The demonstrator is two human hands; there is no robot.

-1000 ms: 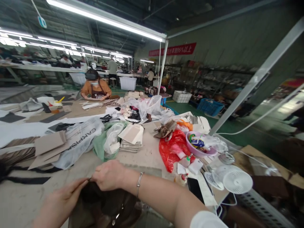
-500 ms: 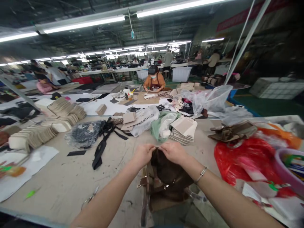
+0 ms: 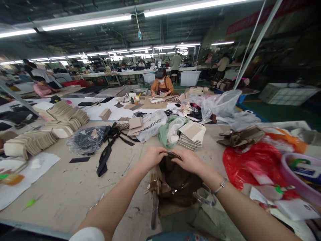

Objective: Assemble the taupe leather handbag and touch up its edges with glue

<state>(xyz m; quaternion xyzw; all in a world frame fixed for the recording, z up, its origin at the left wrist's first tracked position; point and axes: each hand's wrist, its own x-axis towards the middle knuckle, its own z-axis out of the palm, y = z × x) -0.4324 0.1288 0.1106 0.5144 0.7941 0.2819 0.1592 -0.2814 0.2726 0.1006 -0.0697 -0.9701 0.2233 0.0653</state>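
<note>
A dark brown bag [image 3: 180, 177] with metal fittings stands at the near edge of the table, its mouth facing me. My left hand [image 3: 154, 157] pinches the far rim of that bag from the left. On the same rim, a short way to the right, my right hand [image 3: 187, 159] has its fingers and thumb closed over the edge. A strap with a gold buckle [image 3: 152, 186] hangs down the bag's left side. Clear plastic [image 3: 207, 197] lies against its right side. My left forearm partly hides a pair of scissors [image 3: 96, 203].
Stacks of beige panels [image 3: 30, 144] line the left. Black straps [image 3: 104, 162] and a plastic-wrapped bundle [image 3: 86, 140] lie mid-table. Beyond my hands are more panels [image 3: 192, 132] and plastic bags [image 3: 152, 125]. A red bag [image 3: 250, 164] and purple basin [image 3: 286, 164] crowd the right. A co-worker [image 3: 162, 85] sits opposite.
My hands have moved slightly apart along the bag's rim, and the right fingers now lie flatter over it. The bag's mouth is spread a little wider. The view has shifted slightly.
</note>
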